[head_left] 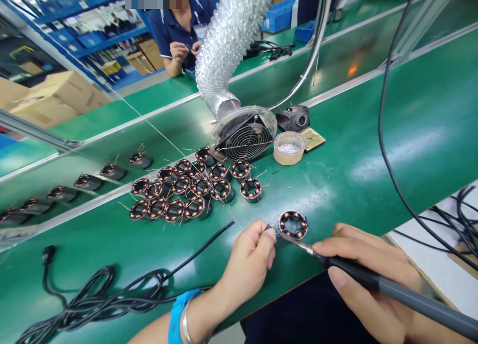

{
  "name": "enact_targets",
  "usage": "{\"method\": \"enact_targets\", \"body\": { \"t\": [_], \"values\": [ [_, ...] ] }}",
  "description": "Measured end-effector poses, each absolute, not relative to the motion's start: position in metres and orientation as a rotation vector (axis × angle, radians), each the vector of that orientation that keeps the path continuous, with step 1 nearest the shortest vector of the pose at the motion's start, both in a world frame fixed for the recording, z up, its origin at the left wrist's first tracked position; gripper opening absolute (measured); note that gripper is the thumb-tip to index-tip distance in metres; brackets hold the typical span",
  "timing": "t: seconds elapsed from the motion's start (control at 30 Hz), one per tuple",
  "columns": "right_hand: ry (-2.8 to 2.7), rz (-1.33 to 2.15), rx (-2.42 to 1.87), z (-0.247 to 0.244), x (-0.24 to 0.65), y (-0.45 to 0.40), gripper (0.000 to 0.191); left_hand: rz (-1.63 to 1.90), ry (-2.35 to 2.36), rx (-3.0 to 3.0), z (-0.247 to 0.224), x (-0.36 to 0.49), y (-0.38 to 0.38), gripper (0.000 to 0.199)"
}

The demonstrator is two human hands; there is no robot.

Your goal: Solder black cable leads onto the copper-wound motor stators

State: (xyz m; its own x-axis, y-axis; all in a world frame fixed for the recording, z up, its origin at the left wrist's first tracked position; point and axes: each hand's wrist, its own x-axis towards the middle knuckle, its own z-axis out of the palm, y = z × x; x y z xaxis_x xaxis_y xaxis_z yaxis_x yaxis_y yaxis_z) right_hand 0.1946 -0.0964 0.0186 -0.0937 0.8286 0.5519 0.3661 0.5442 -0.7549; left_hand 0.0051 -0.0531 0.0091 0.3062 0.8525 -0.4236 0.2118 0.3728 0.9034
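My left hand (252, 252) is closed in a pinch on a dark cable end (268, 227) with thin wires showing at the fingertips. My right hand (373, 279) grips a soldering iron (358, 274) like a pen. Its metal tip points left, close to the left fingertips; whether they touch cannot be made out. Just behind the tip, a motor stator (293, 225) with copper windings lies on the green bench (336, 184). A thin pale wire (168, 139) slants down from the upper left toward my left hand.
Several similar stators (181, 184) stand grouped left of centre. Behind them is a fume fan (246, 135) on a silver duct (231, 40). A round tub (289, 148) sits beside it. Coiled black cable (97, 299) lies at left; another cable (384, 135) hangs at right. A co-worker (179, 30) sits opposite.
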Motion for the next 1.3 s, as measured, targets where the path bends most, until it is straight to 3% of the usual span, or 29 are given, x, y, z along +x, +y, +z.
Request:
{"method": "enact_targets", "body": {
  "t": [0.6,1.07,1.3],
  "values": [
    [-1.698,0.482,-1.066,0.029,0.202,-0.095,0.023,0.576,1.224,1.157,0.011,0.005,-0.053,0.032],
    [-1.601,-0.091,-1.214,-0.011,0.225,-0.020,0.027,0.569,1.217,1.153,0.006,0.004,-0.054,0.029],
    [-1.791,-0.031,-1.335,-0.027,0.233,-0.001,0.028,0.573,1.222,1.132,0.008,0.005,-0.052,0.029]
  ]
}}
